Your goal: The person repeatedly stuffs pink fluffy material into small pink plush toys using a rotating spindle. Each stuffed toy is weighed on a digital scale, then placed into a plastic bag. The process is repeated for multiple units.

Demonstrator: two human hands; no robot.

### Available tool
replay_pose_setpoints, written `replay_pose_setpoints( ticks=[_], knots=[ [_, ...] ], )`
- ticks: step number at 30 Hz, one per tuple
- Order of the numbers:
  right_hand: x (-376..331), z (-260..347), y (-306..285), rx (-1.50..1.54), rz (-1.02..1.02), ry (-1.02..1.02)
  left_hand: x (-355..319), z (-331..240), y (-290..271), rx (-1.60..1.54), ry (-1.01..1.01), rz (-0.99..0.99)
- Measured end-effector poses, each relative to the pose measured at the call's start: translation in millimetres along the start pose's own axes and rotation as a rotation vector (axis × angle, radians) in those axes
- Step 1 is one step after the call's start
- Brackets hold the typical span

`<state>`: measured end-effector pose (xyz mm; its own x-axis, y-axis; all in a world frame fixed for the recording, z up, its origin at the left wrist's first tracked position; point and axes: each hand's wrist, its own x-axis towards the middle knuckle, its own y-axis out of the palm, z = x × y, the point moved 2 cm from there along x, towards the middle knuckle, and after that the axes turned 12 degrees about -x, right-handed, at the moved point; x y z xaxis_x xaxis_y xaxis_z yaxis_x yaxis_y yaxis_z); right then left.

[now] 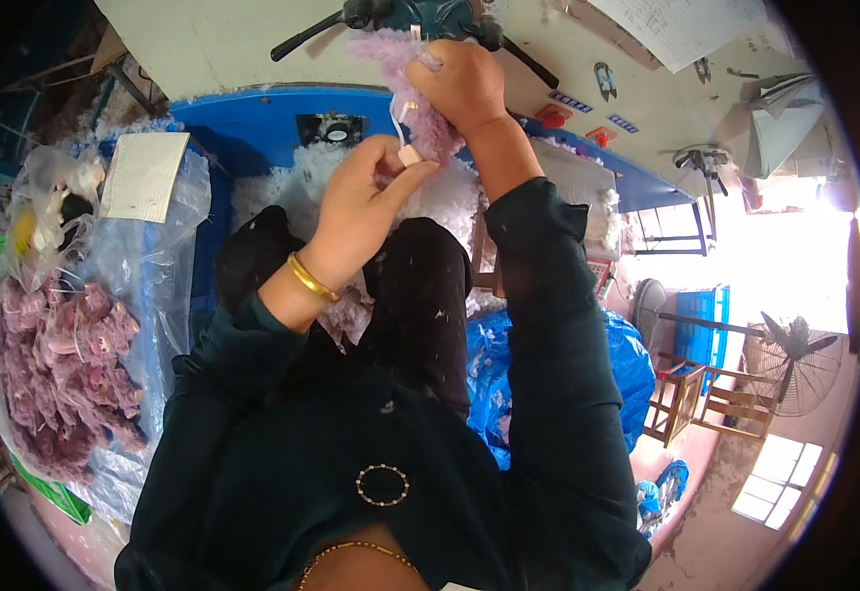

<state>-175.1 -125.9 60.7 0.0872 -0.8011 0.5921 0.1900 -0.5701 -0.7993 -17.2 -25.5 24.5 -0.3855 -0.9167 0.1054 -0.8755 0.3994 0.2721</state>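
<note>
My right hand (464, 87) is closed around a fluffy mauve plush piece (432, 130), holding it up over the edge of the workbench. Parts of the plush stick out above and below the fist. A thin white strip (397, 120) loops along its left side. Just below, my left hand (356, 202) pinches a small pale pink piece (410, 156) between thumb and fingers, close against the plush. Whether the strip joins that pale piece is too small to tell.
Behind my hands a dark machine (430, 18) with black handles stands on the pale bench (223, 49). Small snips (604, 81) and papers (681, 30) lie to the right. A plastic bag at left holds several mauve plush pieces (70, 364). White stuffing (287, 187) lies under the bench.
</note>
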Motion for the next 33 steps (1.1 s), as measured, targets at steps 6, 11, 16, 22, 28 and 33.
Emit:
replay_pose_setpoints(
  ticks=[6,11,16,22,28,33],
  knots=[
    [-33,19,-17,0.064,0.058,0.032,-13,-8,6,0.857,0.293,0.014],
    [-67,34,-50,0.193,0.267,0.207,-25,7,-18,0.262,0.377,0.29],
    [-7,13,-4,-0.01,0.157,0.266,26,13,-20,-0.865,-0.41,0.02],
    [-14,17,2,-0.027,0.097,0.308,7,19,17,-0.867,-0.277,-0.192],
    [-55,36,-33,0.049,0.148,0.277,-28,22,12,0.271,0.526,0.0],
    [-33,22,-17,0.102,0.201,0.298,16,11,-7,0.137,0.203,-0.062]
  ],
)
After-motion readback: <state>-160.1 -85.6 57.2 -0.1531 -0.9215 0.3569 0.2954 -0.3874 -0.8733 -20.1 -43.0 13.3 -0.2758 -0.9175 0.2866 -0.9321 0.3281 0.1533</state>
